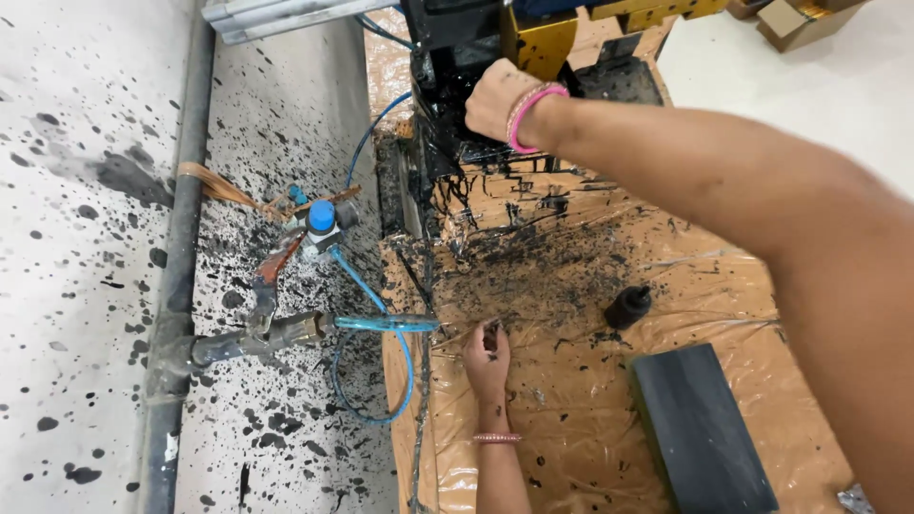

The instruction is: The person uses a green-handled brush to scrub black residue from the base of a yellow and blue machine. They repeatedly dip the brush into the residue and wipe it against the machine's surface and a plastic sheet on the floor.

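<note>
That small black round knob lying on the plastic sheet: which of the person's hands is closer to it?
The left. The left hand rests on the ink-spattered plastic sheet, off to the side of the black knob. The right hand is up on the black machine, much farther away.

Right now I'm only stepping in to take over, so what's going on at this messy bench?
A person works at a table wrapped in taped brown plastic, heavily spattered with black ink. The right hand reaches onto the black, ink-coated machine at the far end. The left hand rests on the plastic with ink on its fingers. A small black knob and a dark block lie nearby, untouched.
</note>
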